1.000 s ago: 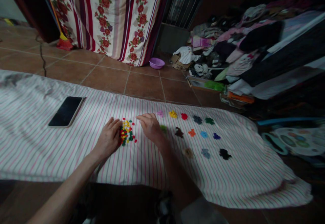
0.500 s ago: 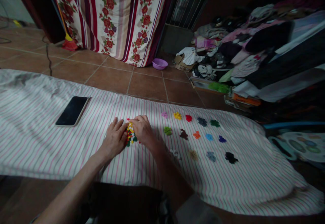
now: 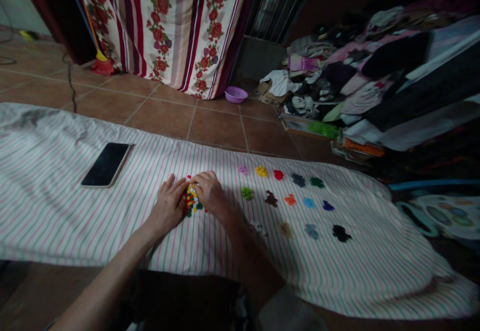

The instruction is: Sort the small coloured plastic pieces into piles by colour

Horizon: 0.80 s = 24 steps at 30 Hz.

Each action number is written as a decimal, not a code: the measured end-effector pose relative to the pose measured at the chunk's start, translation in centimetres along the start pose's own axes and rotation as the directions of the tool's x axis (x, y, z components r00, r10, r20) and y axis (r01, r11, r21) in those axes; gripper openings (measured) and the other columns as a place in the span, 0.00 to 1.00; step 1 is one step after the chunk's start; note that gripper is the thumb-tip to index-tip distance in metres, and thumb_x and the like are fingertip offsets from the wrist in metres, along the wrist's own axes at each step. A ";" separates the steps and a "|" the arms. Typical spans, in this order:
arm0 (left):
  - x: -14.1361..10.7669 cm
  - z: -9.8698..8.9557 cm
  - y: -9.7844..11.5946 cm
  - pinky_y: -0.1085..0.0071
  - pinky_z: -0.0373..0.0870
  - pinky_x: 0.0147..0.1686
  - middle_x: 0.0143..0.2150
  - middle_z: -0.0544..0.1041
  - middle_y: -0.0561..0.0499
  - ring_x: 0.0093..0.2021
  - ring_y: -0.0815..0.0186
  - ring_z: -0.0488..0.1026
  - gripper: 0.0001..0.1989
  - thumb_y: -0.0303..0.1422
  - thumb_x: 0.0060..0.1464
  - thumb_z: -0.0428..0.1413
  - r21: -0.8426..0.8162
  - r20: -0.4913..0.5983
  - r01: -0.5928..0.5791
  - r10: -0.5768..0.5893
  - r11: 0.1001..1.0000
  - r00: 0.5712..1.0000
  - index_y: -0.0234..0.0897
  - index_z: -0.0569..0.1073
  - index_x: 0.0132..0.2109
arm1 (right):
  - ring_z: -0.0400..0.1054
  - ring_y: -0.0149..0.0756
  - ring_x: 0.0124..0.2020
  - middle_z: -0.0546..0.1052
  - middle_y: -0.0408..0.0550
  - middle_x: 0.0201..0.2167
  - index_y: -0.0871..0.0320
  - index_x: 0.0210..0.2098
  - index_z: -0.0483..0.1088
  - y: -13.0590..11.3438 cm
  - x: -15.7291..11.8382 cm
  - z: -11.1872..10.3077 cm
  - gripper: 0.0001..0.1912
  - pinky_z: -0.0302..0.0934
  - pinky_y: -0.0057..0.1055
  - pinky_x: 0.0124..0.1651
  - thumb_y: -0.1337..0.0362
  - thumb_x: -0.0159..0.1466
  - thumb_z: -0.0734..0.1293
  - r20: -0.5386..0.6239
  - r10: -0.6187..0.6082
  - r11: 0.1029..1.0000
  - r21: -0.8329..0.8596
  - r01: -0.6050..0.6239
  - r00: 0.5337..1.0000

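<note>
A small patch of red, yellow, white and green pieces (image 3: 193, 203) lies on the striped cloth (image 3: 150, 151), between my two hands. My left hand (image 3: 170, 205) rests along the patch's left side, its fingers spread and its fingertips at the upper edge. From the right, my right hand (image 3: 209, 191) reaches over the top of the patch, fingers bent and pressed together; whatever is between its fingertips is too small to make out. One red piece (image 3: 189, 176) shows just above the fingertips. Part of the patch is covered by my fingers.
Small piles of coloured pieces, such as yellow (image 3: 261, 171), dark green (image 3: 317, 182) and black (image 3: 341, 233), sit in rows to the right. A phone (image 3: 107, 165) lies at the left. Beyond the cloth are a purple basin (image 3: 236, 94) and heaped clothes (image 3: 348, 66).
My right hand has shifted slightly left and down over the upper edge of the patch. My left hand has hardly moved.
</note>
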<state>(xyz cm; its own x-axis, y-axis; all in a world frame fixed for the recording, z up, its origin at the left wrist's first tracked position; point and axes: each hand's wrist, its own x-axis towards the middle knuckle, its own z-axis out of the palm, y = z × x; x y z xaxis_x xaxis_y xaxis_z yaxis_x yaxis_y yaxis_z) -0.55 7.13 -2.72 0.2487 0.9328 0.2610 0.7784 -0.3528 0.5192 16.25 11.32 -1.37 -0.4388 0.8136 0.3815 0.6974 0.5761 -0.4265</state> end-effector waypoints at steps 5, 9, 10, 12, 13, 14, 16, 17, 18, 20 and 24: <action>0.0 0.1 -0.2 0.43 0.58 0.63 0.62 0.70 0.44 0.68 0.49 0.54 0.23 0.30 0.60 0.41 -0.005 -0.018 -0.005 0.005 1.000 1.000 0.35 0.69 0.59 | 0.66 0.40 0.43 0.78 0.49 0.39 0.58 0.41 0.74 0.0 0.1 0.0 0.12 0.58 0.37 0.50 0.74 0.64 0.61 -0.011 -0.001 1.000 0.007 0.001 1.000; 0.0 0.4 -0.5 0.44 0.58 0.63 0.61 0.70 0.43 0.68 0.49 0.54 0.23 0.30 0.61 0.40 -0.002 -0.049 -0.009 0.009 1.000 0.999 0.33 0.70 0.58 | 0.66 0.40 0.45 0.78 0.50 0.41 0.59 0.48 0.74 0.2 0.0 0.1 0.14 0.58 0.38 0.51 0.72 0.65 0.62 -0.015 0.001 1.000 0.006 0.000 1.000; 0.0 0.4 -0.5 0.44 0.58 0.64 0.61 0.70 0.43 0.69 0.49 0.54 0.23 0.30 0.61 0.40 -0.002 -0.053 -0.010 0.010 1.000 0.999 0.33 0.70 0.58 | 0.65 0.40 0.44 0.77 0.51 0.40 0.58 0.48 0.74 0.2 -0.1 0.2 0.14 0.58 0.38 0.51 0.71 0.65 0.62 -0.013 0.006 1.000 -0.005 -0.006 1.000; 0.0 0.6 -0.6 0.44 0.58 0.64 0.61 0.70 0.43 0.69 0.50 0.53 0.23 0.29 0.61 0.40 -0.003 -0.057 -0.014 0.013 1.000 0.998 0.33 0.70 0.58 | 0.65 0.41 0.44 0.77 0.51 0.39 0.58 0.49 0.74 0.3 -0.1 0.2 0.14 0.58 0.39 0.50 0.70 0.65 0.62 -0.009 0.017 0.999 -0.031 -0.018 1.000; 0.0 0.6 -0.7 0.44 0.58 0.64 0.61 0.70 0.43 0.69 0.50 0.53 0.23 0.29 0.61 0.40 -0.003 -0.060 -0.016 0.016 1.000 0.998 0.34 0.70 0.58 | 0.64 0.41 0.44 0.77 0.51 0.39 0.58 0.49 0.74 0.2 -0.1 0.2 0.14 0.58 0.39 0.50 0.69 0.65 0.63 -0.008 0.021 0.999 -0.042 -0.021 1.000; 0.0 0.7 -0.8 0.44 0.58 0.64 0.61 0.71 0.44 0.69 0.50 0.53 0.23 0.29 0.61 0.40 -0.003 -0.065 -0.017 0.016 1.000 0.998 0.34 0.71 0.57 | 0.64 0.41 0.44 0.77 0.51 0.39 0.58 0.49 0.74 0.2 -0.1 0.2 0.14 0.58 0.39 0.50 0.69 0.65 0.63 -0.006 0.023 0.998 -0.050 -0.023 1.000; -0.1 0.8 -0.9 0.44 0.58 0.64 0.61 0.71 0.44 0.69 0.50 0.53 0.22 0.29 0.61 0.40 -0.001 -0.077 -0.017 0.017 1.000 0.997 0.36 0.71 0.57 | 0.64 0.41 0.45 0.77 0.51 0.39 0.59 0.49 0.75 0.1 -0.1 0.1 0.14 0.58 0.38 0.50 0.69 0.66 0.63 -0.003 0.026 0.998 -0.058 -0.026 1.000; -0.1 0.9 -1.0 0.44 0.58 0.64 0.61 0.71 0.45 0.69 0.50 0.53 0.22 0.29 0.61 0.40 0.001 -0.082 -0.017 0.017 1.000 0.996 0.36 0.71 0.57 | 0.64 0.41 0.45 0.77 0.51 0.39 0.59 0.48 0.75 0.1 0.0 0.0 0.13 0.58 0.38 0.50 0.68 0.66 0.63 -0.002 0.029 0.998 -0.060 -0.029 1.000; -0.1 0.9 -1.0 0.44 0.58 0.63 0.61 0.71 0.45 0.69 0.51 0.54 0.22 0.29 0.61 0.40 0.003 -0.086 -0.018 0.018 1.000 0.996 0.36 0.71 0.57 | 0.64 0.41 0.44 0.77 0.51 0.39 0.59 0.47 0.75 0.0 0.0 0.0 0.12 0.58 0.38 0.50 0.68 0.66 0.63 -0.002 0.035 0.998 -0.061 -0.035 0.999; -0.1 1.0 -1.1 0.44 0.59 0.63 0.60 0.71 0.45 0.68 0.51 0.54 0.22 0.29 0.61 0.40 0.007 -0.092 -0.022 0.023 1.000 0.996 0.36 0.71 0.57 | 0.64 0.41 0.44 0.77 0.51 0.38 0.59 0.45 0.76 0.0 0.0 -0.1 0.11 0.58 0.38 0.50 0.67 0.67 0.63 -0.003 0.049 0.997 -0.064 -0.049 0.999; 0.0 1.0 -1.2 0.45 0.59 0.64 0.59 0.72 0.44 0.68 0.52 0.56 0.22 0.28 0.61 0.40 0.016 -0.103 -0.041 0.042 0.999 0.994 0.35 0.72 0.56 | 0.65 0.40 0.44 0.77 0.51 0.38 0.59 0.41 0.75 0.1 0.0 0.0 0.08 0.58 0.38 0.50 0.67 0.67 0.64 0.004 0.055 0.996 -0.068 -0.054 0.998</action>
<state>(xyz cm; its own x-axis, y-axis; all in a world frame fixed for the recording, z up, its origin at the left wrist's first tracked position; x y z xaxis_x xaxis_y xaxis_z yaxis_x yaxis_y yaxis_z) -0.91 7.61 -4.15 0.2208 0.9044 0.3651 0.7766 -0.3895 0.4951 16.35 11.35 -1.44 -0.4022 0.8442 0.3542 0.7572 0.5243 -0.3896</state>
